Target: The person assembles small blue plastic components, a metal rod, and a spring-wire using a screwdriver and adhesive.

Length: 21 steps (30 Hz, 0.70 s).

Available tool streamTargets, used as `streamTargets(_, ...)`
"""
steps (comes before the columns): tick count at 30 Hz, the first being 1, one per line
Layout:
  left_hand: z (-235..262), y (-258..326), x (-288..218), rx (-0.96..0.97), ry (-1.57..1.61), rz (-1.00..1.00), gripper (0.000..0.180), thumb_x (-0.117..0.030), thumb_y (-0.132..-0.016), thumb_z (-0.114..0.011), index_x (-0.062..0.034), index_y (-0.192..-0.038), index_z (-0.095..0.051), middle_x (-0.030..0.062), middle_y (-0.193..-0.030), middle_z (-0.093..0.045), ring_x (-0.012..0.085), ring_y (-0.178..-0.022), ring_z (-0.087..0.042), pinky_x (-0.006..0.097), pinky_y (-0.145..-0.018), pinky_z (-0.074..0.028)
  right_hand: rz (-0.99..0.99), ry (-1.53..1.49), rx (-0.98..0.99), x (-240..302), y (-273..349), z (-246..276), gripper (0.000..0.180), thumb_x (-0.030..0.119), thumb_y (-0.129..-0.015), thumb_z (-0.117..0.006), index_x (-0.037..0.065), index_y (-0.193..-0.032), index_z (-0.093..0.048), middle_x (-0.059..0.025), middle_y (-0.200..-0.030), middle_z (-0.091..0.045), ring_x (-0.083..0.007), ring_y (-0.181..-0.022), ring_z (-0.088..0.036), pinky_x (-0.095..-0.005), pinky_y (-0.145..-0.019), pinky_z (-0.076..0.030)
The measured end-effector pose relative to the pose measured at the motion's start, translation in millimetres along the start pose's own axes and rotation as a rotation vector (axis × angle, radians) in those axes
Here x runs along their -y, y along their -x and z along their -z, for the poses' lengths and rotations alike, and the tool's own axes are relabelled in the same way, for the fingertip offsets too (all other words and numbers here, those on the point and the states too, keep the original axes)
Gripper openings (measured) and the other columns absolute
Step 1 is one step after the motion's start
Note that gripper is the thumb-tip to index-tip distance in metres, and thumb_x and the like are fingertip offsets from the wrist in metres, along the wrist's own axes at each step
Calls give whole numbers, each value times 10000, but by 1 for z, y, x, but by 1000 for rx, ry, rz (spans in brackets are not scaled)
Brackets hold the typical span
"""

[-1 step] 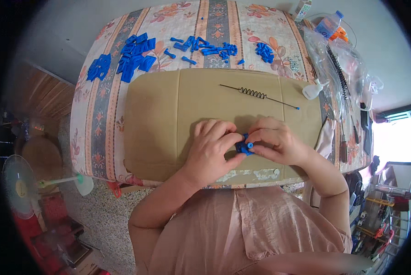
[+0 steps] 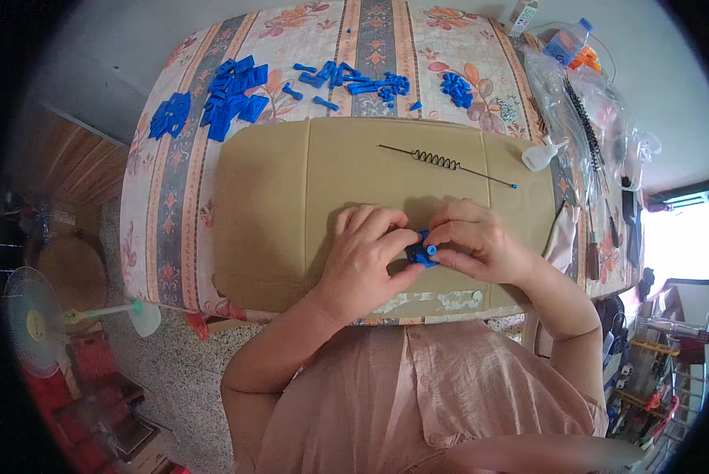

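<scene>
Two hands — left hand point(image 2: 368, 257) and right hand point(image 2: 481, 243) — each grip pinched on a small blue part point(image 2: 421, 252) over the cardboard point(image 2: 275, 213); it looks light, stiff plastic — best held by its edges.

Single head-worn fisheye view, looking steeply down from above onto worktop point(image 2: 180, 205); close range; straight edges bend toward rim.

A table point(image 2: 173, 237) under a floral striped cloth carries a flat tan cardboard sheet point(image 2: 291, 213). Beyond the sheet lie scattered small blue plastic parts point(image 2: 228, 99), and clear plastic bags point(image 2: 583, 118) are piled along the right edge.
</scene>
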<state>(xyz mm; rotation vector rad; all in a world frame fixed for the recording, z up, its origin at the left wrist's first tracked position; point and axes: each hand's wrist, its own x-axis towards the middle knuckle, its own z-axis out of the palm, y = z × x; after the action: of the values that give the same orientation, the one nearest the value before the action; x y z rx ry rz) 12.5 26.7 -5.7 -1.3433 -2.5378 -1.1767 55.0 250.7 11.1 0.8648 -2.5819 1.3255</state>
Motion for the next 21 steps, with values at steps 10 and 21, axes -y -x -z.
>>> streamTargets(10, 1, 0, 0, -1, -1, 4, 327, -205, -658, -818, -111, -944, -689, 37, -1043, -563, 232, -1053, -535, 441, -964, -352, 5, 114, 5, 4, 1, 2, 228, 98, -727, -768, 52, -934, -682, -104, -962, -636, -294, -860, -628, -396, -754, -500)
streamTargets(21, 0, 0, -2, -3, -14, -4, 325, -207, -664, -813, -112, -951, -694, 39, -1044, -563, 236, -1056, -534, 443, -962, -355, 30, 126, -7, 5, 1, 1, 211, 105, -732, -756, 64, -922, -675, -90, -948, -627, -289, -825, -616, -395, -722, -482)
